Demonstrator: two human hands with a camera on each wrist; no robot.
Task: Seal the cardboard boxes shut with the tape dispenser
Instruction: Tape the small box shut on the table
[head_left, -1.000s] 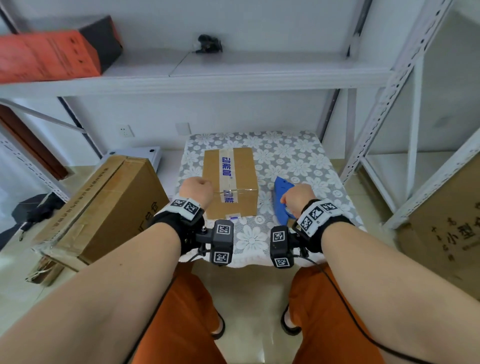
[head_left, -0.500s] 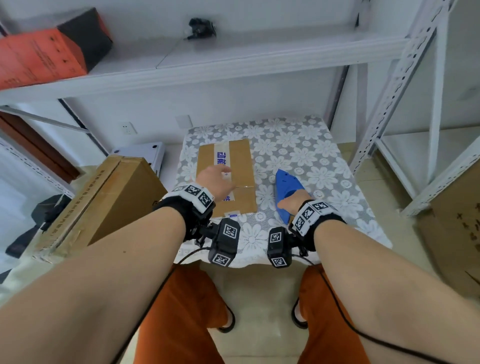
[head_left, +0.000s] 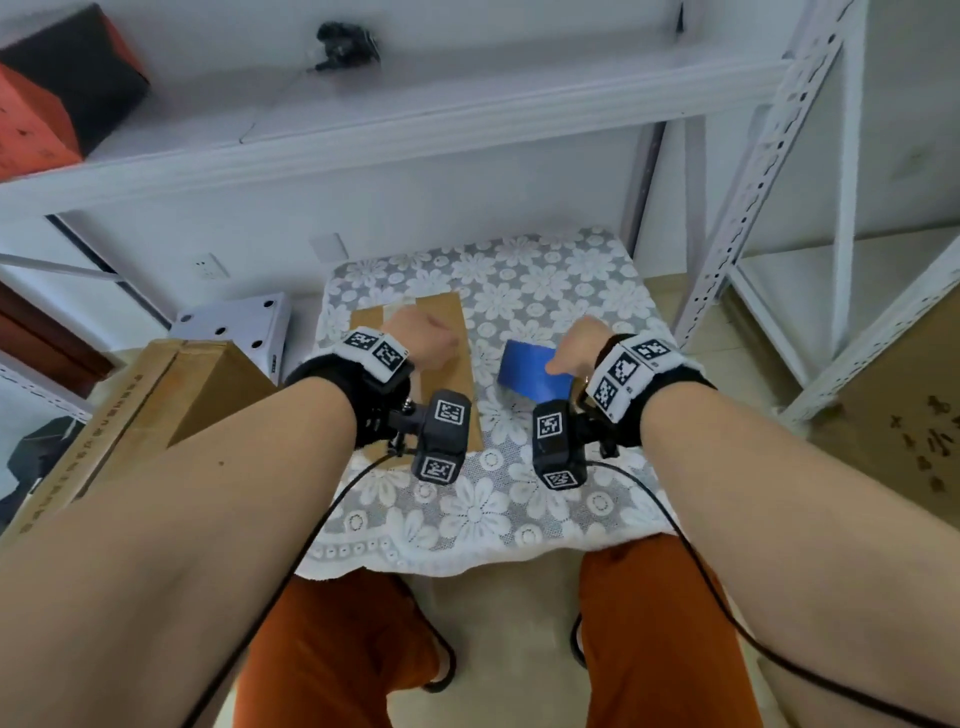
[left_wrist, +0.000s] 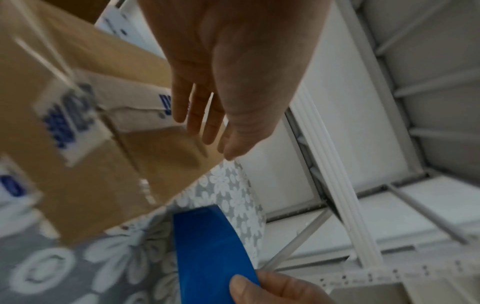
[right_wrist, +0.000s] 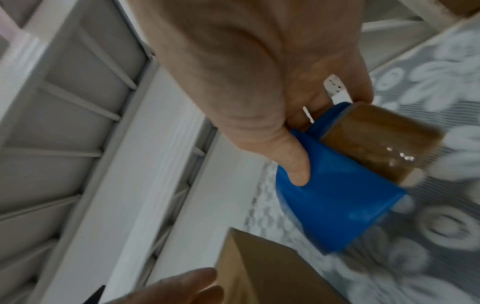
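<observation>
Forearms in the foreground, each wrist carrying a strapped camera, reach out over a lace-covered table (head_left: 467, 519). Right hand (head_left: 576, 348) is clamped on the blue dispenser (head_left: 535, 371) — thumb pressed to the shell, fingers curled behind — with the brown tape roll (right_wrist: 376, 142) exposed on its outer side; the dispenser sits just above the cloth, right of the box and apart from it. Left hand (left_wrist: 228, 82) is spread, fingers straight and slightly parted, over the top of the small box (head_left: 447, 332); whether the fingers touch the cardboard cannot be told. Printed tape (left_wrist: 70, 115) already crosses the box's seam and near face. Beyond the table stand a white shelf rack (head_left: 753, 156) and wall; a larger carton (head_left: 156, 415) lies to the left. Step in hand, by judgement: steadying the box with the dispenser taken up. Next move calls for bringing the roll's free end to the seam while the left hand pins the flaps.
</observation>
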